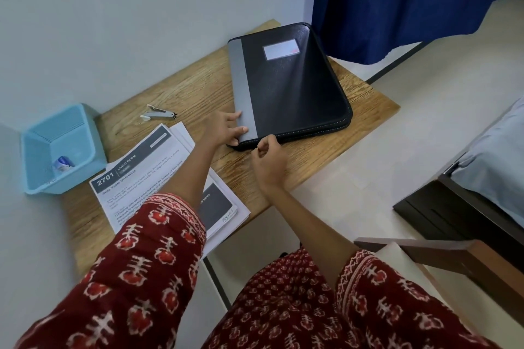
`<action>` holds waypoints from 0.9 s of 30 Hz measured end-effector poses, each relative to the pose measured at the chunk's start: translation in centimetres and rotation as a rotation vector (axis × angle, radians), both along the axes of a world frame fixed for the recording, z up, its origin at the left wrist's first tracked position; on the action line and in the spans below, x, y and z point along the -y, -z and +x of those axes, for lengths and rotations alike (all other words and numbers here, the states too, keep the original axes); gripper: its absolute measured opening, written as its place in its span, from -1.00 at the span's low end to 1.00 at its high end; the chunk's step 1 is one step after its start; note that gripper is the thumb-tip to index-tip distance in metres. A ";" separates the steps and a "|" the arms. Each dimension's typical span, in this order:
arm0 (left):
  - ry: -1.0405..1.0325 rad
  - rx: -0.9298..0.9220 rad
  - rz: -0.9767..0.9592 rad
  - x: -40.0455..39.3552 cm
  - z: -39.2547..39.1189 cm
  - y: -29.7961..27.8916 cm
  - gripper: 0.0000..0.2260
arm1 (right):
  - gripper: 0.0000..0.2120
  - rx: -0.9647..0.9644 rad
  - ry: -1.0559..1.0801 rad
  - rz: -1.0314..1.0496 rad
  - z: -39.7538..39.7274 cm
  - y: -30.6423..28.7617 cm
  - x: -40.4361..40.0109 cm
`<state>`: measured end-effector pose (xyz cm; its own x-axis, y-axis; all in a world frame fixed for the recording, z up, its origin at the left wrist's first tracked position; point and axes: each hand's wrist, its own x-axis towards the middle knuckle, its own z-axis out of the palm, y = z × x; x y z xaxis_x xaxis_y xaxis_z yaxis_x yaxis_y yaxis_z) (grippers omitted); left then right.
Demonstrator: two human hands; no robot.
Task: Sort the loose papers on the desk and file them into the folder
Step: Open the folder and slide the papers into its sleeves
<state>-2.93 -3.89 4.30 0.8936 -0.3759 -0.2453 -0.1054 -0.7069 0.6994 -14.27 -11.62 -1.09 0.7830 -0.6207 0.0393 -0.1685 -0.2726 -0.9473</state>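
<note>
- Closed black folder (pixel 292 85) flat on the wooden surface (pixel 198 85), zip shut, presumably about to be opened for filing.
- Left hand (pixel 226 130) grips its near grey-spine corner, likely steadying it.
- Right hand (pixel 268 157) pinches at the near edge, apparently the zip pull.
- Loose papers (pixel 147 170) stacked just left of both hands, under the left forearm.

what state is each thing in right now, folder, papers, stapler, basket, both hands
zip folder: closed, lying flat on the desk
papers: loose stack on the desk, not filed, partly under the left arm
stapler: lying on the desk, untouched
blue basket: upright, a small item inside
left hand: fingers holding the folder's grey spine corner
right hand: fingers pinching at the folder's near edge, seemingly the zip
</note>
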 end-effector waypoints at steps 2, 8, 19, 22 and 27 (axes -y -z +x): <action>0.011 0.008 0.018 0.0 -0.1 0.0 -0.46 | -0.82 0.011 -0.023 0.002 -0.1 0.1 0.5; -0.004 -0.007 0.013 0.6 -0.6 0.8 -0.44 | -0.75 0.044 0.052 0.056 0.0 0.1 0.2; -0.029 -0.015 0.027 1.0 -0.7 0.6 -0.46 | -0.83 0.077 0.078 0.069 -0.5 0.0 -0.8; 0.000 0.009 0.063 0.9 -1.2 0.6 -0.47 | -0.71 0.084 0.137 0.147 -0.5 -0.2 0.2; -0.005 -0.020 0.045 1.0 -1.6 0.3 -0.43 | -0.68 0.098 0.126 0.146 -0.6 -0.3 0.1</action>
<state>-4.58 -4.91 3.96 0.8902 -0.3597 -0.2797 -0.0879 -0.7379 0.6691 -14.89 -11.75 -0.76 0.6961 -0.7179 0.0138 -0.0980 -0.1140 -0.9886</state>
